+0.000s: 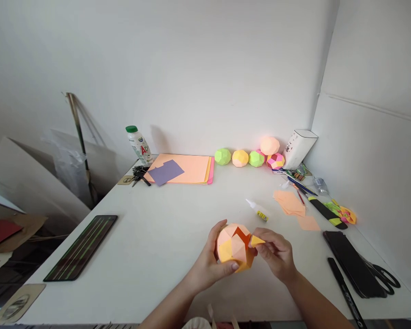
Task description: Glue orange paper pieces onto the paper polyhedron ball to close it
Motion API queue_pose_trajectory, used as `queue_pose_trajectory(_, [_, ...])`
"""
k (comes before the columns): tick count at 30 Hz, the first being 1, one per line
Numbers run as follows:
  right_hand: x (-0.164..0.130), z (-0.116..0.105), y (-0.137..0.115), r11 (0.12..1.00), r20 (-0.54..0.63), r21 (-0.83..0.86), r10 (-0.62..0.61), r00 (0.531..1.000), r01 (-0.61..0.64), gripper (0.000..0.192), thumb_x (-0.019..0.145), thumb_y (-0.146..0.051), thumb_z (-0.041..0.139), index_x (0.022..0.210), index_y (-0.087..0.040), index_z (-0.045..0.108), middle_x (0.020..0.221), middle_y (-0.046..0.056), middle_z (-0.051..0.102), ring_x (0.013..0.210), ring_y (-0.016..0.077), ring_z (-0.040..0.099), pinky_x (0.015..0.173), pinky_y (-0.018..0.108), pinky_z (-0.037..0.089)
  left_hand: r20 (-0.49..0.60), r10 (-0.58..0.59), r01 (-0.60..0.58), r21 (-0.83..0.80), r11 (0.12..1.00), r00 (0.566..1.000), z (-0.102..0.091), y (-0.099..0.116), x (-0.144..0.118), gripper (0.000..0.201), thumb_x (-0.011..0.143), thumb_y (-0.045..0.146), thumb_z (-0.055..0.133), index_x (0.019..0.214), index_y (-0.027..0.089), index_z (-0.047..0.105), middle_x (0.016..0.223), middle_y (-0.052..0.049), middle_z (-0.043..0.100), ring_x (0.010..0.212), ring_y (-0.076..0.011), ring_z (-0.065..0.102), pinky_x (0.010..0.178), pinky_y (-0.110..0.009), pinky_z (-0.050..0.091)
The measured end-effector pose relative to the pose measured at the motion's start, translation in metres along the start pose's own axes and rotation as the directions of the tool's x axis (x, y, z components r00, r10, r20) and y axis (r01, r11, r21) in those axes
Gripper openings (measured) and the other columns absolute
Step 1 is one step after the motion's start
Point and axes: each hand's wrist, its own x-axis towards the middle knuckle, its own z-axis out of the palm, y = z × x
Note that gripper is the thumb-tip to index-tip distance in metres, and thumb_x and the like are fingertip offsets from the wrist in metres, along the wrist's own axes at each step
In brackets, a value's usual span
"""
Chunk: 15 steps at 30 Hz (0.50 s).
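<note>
A faceted paper ball (233, 249) in peach and yellow rests in my left hand (215, 258), whose fingers and thumb wrap its left side. Its upper right side has a jagged opening that shows an orange inside. My right hand (276, 253) pinches a small yellow paper piece (257, 241) at the right edge of that opening. Whether the piece is joined to the ball, I cannot tell. Just beyond the ball, a small glue bottle (257, 210) with a white nozzle lies on the white table (150, 237).
Peach paper pieces (289, 202), a utility knife (327, 212), a black phone (352, 262), scissors (383, 278) and a black marker (345, 292) lie at right. Several finished paper balls (240, 158) line the back wall. Paper sheets (188, 167), keys (140, 174) and a white bottle (139, 146) stand back left.
</note>
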Motion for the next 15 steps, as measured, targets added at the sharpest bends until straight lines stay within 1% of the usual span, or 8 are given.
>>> queue_pose_trajectory(2, [0.001,-0.0023,0.0009,0.999,-0.006,0.046,0.011,1.0,-0.011,0.015,0.091,-0.033,0.056,0.089,-0.021,0.064,0.069,0.003,0.059,0.057,0.0147,0.054,0.044,0.027,0.047,0.023,0.013,-0.014,0.014,1.0,1.0,0.0006,-0.0007,-0.0012,0.097,0.068,0.054,0.077,0.143,0.029,0.02,0.127,-0.012,0.049,0.104,-0.0256,0.058,0.084,-0.039,0.052])
queue_pose_trajectory(4, [0.0024,-0.0047,0.0017,0.997,-0.009,0.072,-0.013,1.0,0.014,0.016,0.092,-0.033,0.055,0.089,-0.022,0.065,0.068,0.002,0.055,0.056,0.0133,0.05,0.044,0.026,0.045,0.017,0.046,-0.047,0.063,0.997,0.999,0.0009,-0.0012,-0.0017,0.092,0.069,0.052,0.077,0.141,0.029,0.024,0.129,-0.012,0.047,0.107,-0.0265,0.056,0.086,-0.04,0.051])
queue_pose_trajectory(6, [0.0039,-0.007,0.0021,0.999,-0.027,0.025,-0.042,0.999,0.043,0.015,0.092,-0.033,0.055,0.088,-0.024,0.067,0.072,0.002,0.053,0.061,0.014,0.05,0.049,0.027,0.046,-0.006,0.103,-0.101,0.146,0.984,0.995,0.001,-0.0009,-0.0016,0.087,0.07,0.052,0.076,0.139,0.028,0.028,0.133,-0.013,0.042,0.114,-0.0289,0.052,0.089,-0.041,0.05])
queue_pose_trajectory(9, [0.0056,-0.0099,0.0017,0.995,-0.038,-0.097,-0.031,0.999,0.027,0.018,0.091,-0.036,0.057,0.082,-0.024,0.067,0.085,0.006,0.054,0.076,0.0181,0.055,0.064,0.035,0.052,-0.012,0.174,-0.165,0.251,0.954,0.985,0.0016,0.0003,-0.0011,0.085,0.07,0.056,0.074,0.138,0.028,0.031,0.136,-0.013,0.037,0.121,-0.032,0.046,0.092,-0.043,0.048])
queue_pose_trajectory(11, [0.0062,-0.0108,0.001,0.992,-0.017,-0.125,0.001,1.0,-0.003,0.021,0.091,-0.039,0.056,0.08,-0.024,0.065,0.097,0.008,0.055,0.083,0.02,0.056,0.072,0.039,0.054,-0.006,0.195,-0.185,0.293,0.938,0.981,0.0021,0.0008,-0.001,0.085,0.07,0.059,0.072,0.138,0.028,0.032,0.136,-0.013,0.036,0.123,-0.0327,0.044,0.092,-0.043,0.049])
queue_pose_trajectory(13, [0.0061,-0.0109,0.0,0.991,-0.001,-0.13,0.035,0.999,-0.035,0.022,0.092,-0.039,0.054,0.08,-0.024,0.064,0.104,0.009,0.056,0.086,0.0207,0.057,0.076,0.041,0.054,-0.002,0.204,-0.192,0.326,0.926,0.979,0.0023,0.0003,-0.0011,0.085,0.071,0.06,0.071,0.139,0.028,0.031,0.137,-0.013,0.035,0.124,-0.0331,0.043,0.091,-0.043,0.049])
queue_pose_trajectory(15, [0.0059,-0.0101,-0.0009,0.988,0.002,-0.136,0.073,0.997,-0.072,0.022,0.092,-0.039,0.053,0.08,-0.023,0.064,0.106,0.009,0.056,0.089,0.0214,0.057,0.076,0.04,0.053,0.0,0.216,-0.201,0.365,0.909,0.976,0.0016,-0.001,-0.0012,0.086,0.071,0.061,0.07,0.14,0.029,0.029,0.138,-0.013,0.033,0.126,-0.0341,0.04,0.093,-0.045,0.048])
